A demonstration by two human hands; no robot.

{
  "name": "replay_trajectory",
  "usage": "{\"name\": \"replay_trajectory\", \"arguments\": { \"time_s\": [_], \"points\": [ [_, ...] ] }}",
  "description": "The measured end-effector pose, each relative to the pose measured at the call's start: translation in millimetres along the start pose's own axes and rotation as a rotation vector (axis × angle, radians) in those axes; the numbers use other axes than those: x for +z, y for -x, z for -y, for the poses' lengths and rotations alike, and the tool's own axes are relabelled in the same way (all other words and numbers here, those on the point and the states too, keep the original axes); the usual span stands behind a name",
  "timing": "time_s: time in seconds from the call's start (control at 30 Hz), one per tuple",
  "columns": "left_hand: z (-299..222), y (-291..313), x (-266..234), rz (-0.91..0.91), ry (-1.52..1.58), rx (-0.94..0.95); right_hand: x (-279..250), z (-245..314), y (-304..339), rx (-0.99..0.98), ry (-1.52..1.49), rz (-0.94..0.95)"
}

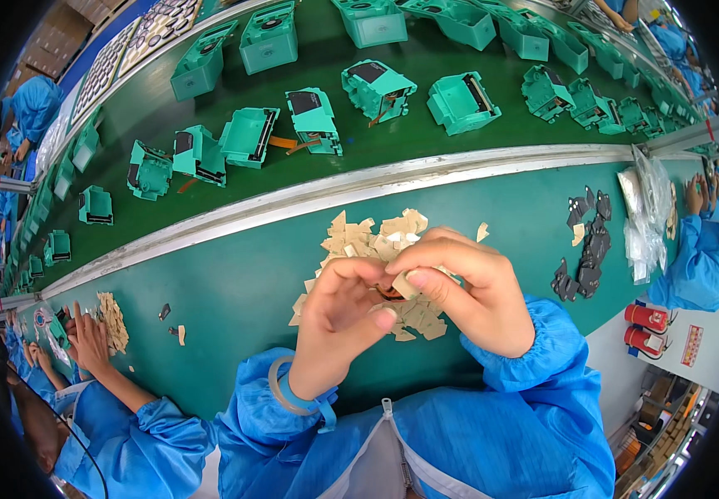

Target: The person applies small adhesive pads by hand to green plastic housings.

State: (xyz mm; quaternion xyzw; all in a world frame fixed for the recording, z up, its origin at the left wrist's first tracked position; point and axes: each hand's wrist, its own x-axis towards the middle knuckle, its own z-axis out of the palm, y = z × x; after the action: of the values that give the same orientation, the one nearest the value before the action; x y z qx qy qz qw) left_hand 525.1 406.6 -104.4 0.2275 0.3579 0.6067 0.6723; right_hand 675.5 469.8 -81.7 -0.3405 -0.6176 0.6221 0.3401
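Observation:
Both my hands meet above a loose pile of small beige adhesive-backed-looking pieces [419, 320] on the green tabletop. With thumb and fingers, my right hand [467, 279] pinches one beige piece [407, 286]. Curled close beside it, my left hand [338, 312] holds a small dark part [389, 293] with an orange-looking edge, mostly hidden by the fingers. The beige piece is against or just over that dark part; I cannot tell which. A wristband [280, 387] circles my left wrist.
To the right lie black flat parts [594, 249] and clear plastic bags [646, 220]. Beyond a metal rail [334, 194], a green conveyor carries several teal plastic housings [463, 104]. Co-workers' hands [89, 341] work at left, near another beige pile [112, 323]; another person [696, 258] sits at right.

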Motion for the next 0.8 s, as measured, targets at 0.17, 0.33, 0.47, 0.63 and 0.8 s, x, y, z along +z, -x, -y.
{"name": "replay_trajectory", "arguments": {
  "time_s": [0.17, 0.33, 0.47, 0.63, 0.8],
  "points": [
    [0.7, 1.5, -13.1, 0.049, -0.092, -0.069, -1.1, 1.6, 3.1, -0.060, 0.163, -0.014],
    [3.4, 0.9, -12.5, 0.091, -0.270, 0.023, -7.9, 0.6, 0.4, -0.176, 0.299, -0.018],
    [3.4, -1.8, -9.4, 0.078, -0.465, 0.233, -6.2, 11.0, 0.9, -0.341, 0.639, -0.079],
    [1.6, -1.2, -5.6, 0.046, -0.735, 0.368, -5.5, 3.1, 6.7, -0.295, 0.535, -0.029],
    [3.3, 1.1, 0.9, -0.002, -0.853, 0.385, -10.4, -3.7, 10.8, -0.341, 0.526, -0.010]
  ]
}}
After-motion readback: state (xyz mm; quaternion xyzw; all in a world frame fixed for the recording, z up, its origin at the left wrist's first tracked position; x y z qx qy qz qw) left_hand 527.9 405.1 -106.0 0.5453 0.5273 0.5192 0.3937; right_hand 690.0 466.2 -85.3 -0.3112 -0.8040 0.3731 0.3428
